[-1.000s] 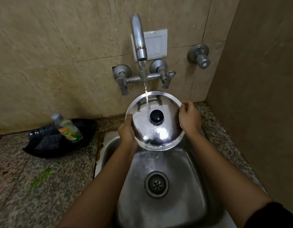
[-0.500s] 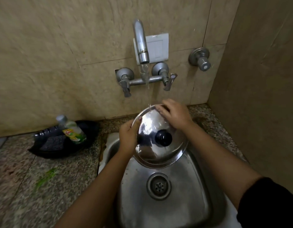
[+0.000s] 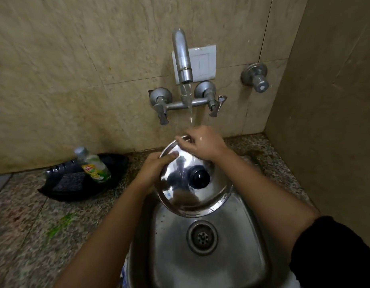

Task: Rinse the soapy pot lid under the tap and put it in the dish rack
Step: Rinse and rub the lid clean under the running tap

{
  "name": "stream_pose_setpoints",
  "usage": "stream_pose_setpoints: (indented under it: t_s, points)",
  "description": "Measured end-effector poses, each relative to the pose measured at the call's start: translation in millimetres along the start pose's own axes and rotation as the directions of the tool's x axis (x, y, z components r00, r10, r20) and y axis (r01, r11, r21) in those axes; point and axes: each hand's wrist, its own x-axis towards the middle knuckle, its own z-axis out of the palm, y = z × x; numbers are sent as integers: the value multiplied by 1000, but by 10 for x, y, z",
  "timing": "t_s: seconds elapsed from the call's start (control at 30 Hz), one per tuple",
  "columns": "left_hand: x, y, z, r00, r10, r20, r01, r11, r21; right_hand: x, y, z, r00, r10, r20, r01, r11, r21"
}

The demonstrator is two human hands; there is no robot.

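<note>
A shiny steel pot lid [image 3: 180, 196] with a black knob [image 3: 199, 178] is held tilted over the steel sink [image 3: 242, 256], knob side facing me. My left hand [image 3: 155, 170] grips its left rim, thumb on top. My right hand [image 3: 202, 142] lies over the lid's far top edge, fingers curled on the rim. The tap [image 3: 183, 59] runs, and its stream falls onto my right hand and the lid's upper edge. No dish rack is in view.
A black tray [image 3: 61, 186] on the speckled stone counter at the left holds a dish-soap bottle [image 3: 93, 166] and a dark scrub pad [image 3: 68, 180]. A second valve [image 3: 257, 79] sticks out of the wall at the right. A side wall closes the right.
The lid has come lower and tipped toward me. My right hand moved from the lid's right rim to its far top edge, under the stream. My left hand keeps its grip.
</note>
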Motion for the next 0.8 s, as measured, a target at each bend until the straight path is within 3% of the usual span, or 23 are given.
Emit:
stream_pose_setpoints:
  t_s: [0.07,0.17,0.27,0.33,0.43,0.53,0.6,0.8]
  points:
    - [4,12,54,999,47,-13,-46,998,38,-11,-101,19,995,-92,40,93,996,-19]
    - [-35,-112,55,979,19,-201,-26,999,-31,-104,114,99,984,113,-136,-79,969,234]
    - [-111,-235,21,913,-52,-405,-24,983,-182,-451,305,261,932,291,-217,-270,955,121]
    - [-114,-287,24,881,-122,-457,-35,947,-319,-749,244,420,935,290,-205,-297,955,-7]
    - [-86,-279,123,826,-242,-509,-3,901,-433,-1186,-50,626,979,180,-93,-191,974,-122]
    - [-103,-265,242,795,-325,-513,46,874,-484,-1455,-282,789,993,-116,9,115,968,-222]
    - [-111,-297,299,827,-303,-473,45,875,-481,-1372,-376,822,963,-265,41,268,942,-204]
    - [-127,-226,279,879,-186,-439,32,942,-334,-1138,-300,706,911,-408,60,410,882,-234]
